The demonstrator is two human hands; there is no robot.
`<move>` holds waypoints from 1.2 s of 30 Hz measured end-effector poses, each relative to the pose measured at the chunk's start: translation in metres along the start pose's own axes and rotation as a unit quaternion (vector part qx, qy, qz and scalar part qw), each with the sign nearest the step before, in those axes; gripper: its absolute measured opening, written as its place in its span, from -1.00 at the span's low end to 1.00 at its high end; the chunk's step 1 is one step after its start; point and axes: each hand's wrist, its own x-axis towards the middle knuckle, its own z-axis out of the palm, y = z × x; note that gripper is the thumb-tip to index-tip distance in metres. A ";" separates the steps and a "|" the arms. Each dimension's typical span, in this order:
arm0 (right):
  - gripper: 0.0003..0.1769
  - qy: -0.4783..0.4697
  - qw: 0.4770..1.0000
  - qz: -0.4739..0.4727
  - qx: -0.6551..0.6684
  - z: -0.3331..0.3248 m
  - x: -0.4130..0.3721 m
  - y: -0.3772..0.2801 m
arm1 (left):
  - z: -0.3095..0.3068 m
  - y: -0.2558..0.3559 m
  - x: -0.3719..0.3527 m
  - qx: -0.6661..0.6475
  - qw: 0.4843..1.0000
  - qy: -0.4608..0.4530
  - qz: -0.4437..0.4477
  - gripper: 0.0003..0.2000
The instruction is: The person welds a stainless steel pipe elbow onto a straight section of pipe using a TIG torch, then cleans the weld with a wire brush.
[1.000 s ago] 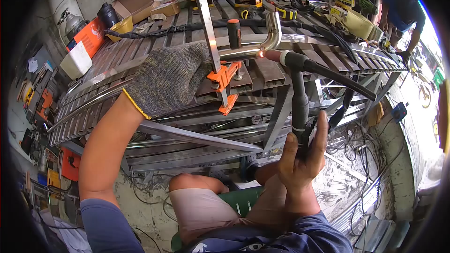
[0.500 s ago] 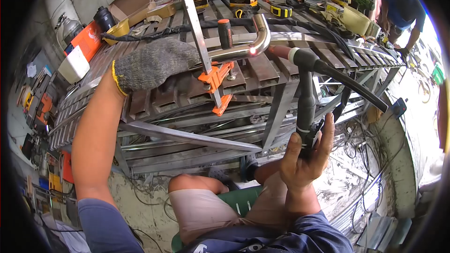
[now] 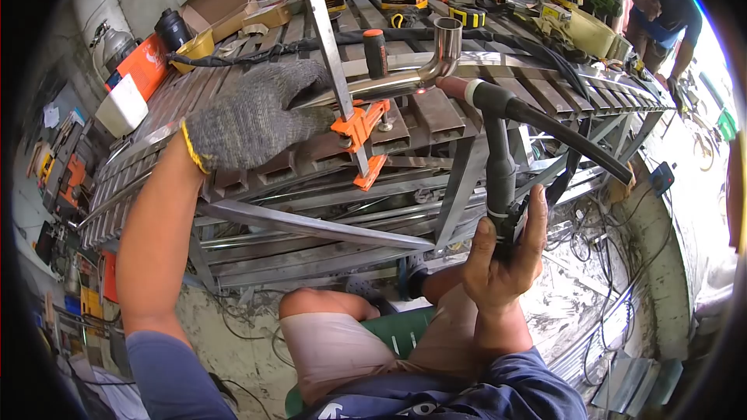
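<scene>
My left hand [image 3: 253, 113], in a grey knit glove with a yellow cuff, has its fingers and thumb on either side of the straight end of a shiny bent steel pipe [image 3: 389, 87]. The pipe's elbow points upward, its round mouth showing. An orange bar clamp [image 3: 358, 128] with a long steel bar stands beside the glove. My bare right hand [image 3: 506, 260] grips a black TIG welding torch [image 3: 499, 155] from below. The torch's reddish cup is close to the pipe's bend, where a small glowing spot shows; contact cannot be made out.
The slatted metal bench [image 3: 436, 117] carries an orange-topped tool handle [image 3: 375, 54], a tape measure [image 3: 467, 17], a black cable [image 3: 288, 50] and yellow tubs. At the far right another person [image 3: 665, 15] stands by the bench. Cables lie across the floor.
The pipe has turned so its elbow end now points up with its mouth visible. My gloved fingers have spread somewhat. The torch has shifted slightly left. The other person has straightened up.
</scene>
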 end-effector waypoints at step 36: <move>-0.35 -0.024 0.999 0.017 0.019 0.004 -0.002 -0.002 | 0.019 -0.085 0.009 -0.030 0.952 0.043 0.303 -0.55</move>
